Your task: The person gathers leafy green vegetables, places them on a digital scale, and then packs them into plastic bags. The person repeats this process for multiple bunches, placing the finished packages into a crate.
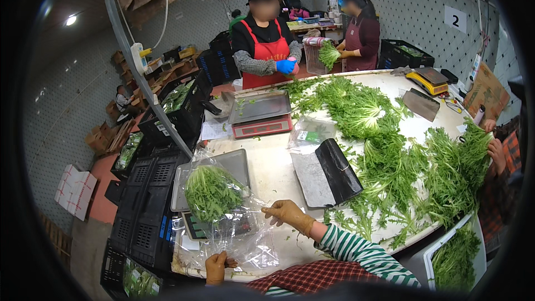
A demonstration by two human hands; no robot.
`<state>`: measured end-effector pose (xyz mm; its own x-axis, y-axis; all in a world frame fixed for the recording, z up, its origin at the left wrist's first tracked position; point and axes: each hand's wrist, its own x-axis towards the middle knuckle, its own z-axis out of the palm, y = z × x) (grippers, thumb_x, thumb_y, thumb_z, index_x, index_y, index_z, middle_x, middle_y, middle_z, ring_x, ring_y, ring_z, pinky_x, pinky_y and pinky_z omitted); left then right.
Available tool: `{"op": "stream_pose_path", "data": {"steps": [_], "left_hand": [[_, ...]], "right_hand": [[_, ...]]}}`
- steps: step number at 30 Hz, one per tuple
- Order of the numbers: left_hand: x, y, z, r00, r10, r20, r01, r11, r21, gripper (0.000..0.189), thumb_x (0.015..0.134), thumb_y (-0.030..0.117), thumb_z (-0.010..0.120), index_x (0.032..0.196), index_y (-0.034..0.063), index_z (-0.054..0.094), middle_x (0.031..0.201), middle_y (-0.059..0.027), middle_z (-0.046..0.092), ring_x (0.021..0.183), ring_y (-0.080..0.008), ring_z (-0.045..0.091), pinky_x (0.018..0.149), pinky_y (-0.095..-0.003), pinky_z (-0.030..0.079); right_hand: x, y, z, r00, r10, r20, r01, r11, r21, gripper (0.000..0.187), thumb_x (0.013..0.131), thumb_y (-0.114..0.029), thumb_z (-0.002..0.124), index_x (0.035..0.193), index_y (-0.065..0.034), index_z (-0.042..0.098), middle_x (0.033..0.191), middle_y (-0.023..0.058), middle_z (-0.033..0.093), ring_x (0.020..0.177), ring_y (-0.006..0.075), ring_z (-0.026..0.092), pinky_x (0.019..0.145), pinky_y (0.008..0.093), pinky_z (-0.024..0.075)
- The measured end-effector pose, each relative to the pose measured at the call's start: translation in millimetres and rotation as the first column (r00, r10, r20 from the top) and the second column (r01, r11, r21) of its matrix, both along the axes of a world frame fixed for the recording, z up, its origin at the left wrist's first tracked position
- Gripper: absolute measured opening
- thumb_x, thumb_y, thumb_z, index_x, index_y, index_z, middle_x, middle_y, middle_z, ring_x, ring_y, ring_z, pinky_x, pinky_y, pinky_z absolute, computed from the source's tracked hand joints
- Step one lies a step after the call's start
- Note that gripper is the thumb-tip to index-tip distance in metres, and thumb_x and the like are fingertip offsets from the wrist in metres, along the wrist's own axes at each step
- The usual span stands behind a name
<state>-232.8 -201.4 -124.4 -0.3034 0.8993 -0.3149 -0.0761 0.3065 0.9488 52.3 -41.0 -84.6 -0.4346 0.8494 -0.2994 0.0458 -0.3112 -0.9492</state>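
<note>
A clear plastic bag [257, 240] holds a head of frisée [213, 194] and rests over a weighing scale with a metal pan [238, 161]. My right hand [288, 217], in a tan glove, pinches the bag's film near its open end. At the table's front edge, my left hand [216, 266], gloved alike, holds the lower side of the same opening. The bag partly covers the scale's display panel [196, 226]. To the right of the scale lies a black and grey folded sheet [328, 175].
Loose frisée [388, 154] heaps across the right of the table [267, 175]. A second scale [261, 117] and flat plastic bags [311, 131] sit farther back. Black crates [144, 200] line the left side. A co-worker's hands [495, 146] hold greens at right; a white bin [430, 259] stands below.
</note>
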Motion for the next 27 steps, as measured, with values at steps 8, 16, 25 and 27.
{"op": "stream_pose_path", "data": {"steps": [8,16,25,27], "left_hand": [[-1.5,-4.3,-0.1,1.0,-0.002,-0.007,0.002,1.0,-0.003,0.034,0.096,0.022,0.059,0.081,-0.0084,0.056,0.076,-0.022,0.066,0.062,-0.0287,0.069,0.059,-0.0367,0.06],[-6.3,-3.2,-5.6,0.999,-0.012,-0.046,0.012,1.0,-0.012,0.032,0.095,0.023,0.06,0.081,-0.0053,0.057,0.072,-0.018,0.067,0.06,-0.027,0.068,0.058,-0.0375,0.06],[-69.2,-4.6,26.8,0.974,-0.207,0.096,0.211,0.977,-0.036,0.059,0.097,0.049,0.05,0.094,-0.0081,0.061,0.088,-0.0214,0.068,0.08,-0.0325,0.07,0.076,-0.0421,0.06],[-70.1,4.2,40.5,1.0,0.006,0.001,-0.006,0.998,-0.07,0.06,0.099,0.051,0.046,0.099,-0.0068,0.063,0.093,-0.019,0.069,0.076,-0.0263,0.07,0.074,-0.0358,0.059]], "right_hand": [[5.7,-9.5,-2.1,0.999,0.017,-0.037,-0.018,1.0,-0.016,0.048,0.088,-0.041,0.07,0.096,0.0053,0.066,0.09,0.0111,0.069,0.068,0.015,0.066,0.054,0.0241,0.0504],[17.6,-15.2,-6.3,0.999,0.044,0.002,-0.044,0.999,-0.023,0.047,0.088,-0.045,0.069,0.085,0.0015,0.067,0.068,0.0073,0.065,0.056,0.0131,0.059,0.05,0.0229,0.0451],[63.2,-6.6,23.5,0.991,0.033,0.129,-0.041,0.997,0.059,0.055,0.092,-0.053,0.059,0.096,0.0019,0.069,0.074,0.0103,0.067,0.066,0.0157,0.065,0.059,0.0259,0.0507],[57.8,0.3,24.5,0.993,-0.115,-0.004,0.114,0.983,0.146,0.058,0.092,-0.052,0.058,0.103,0.0039,0.067,0.086,0.0118,0.069,0.075,0.016,0.066,0.065,0.0264,0.0513]]}}
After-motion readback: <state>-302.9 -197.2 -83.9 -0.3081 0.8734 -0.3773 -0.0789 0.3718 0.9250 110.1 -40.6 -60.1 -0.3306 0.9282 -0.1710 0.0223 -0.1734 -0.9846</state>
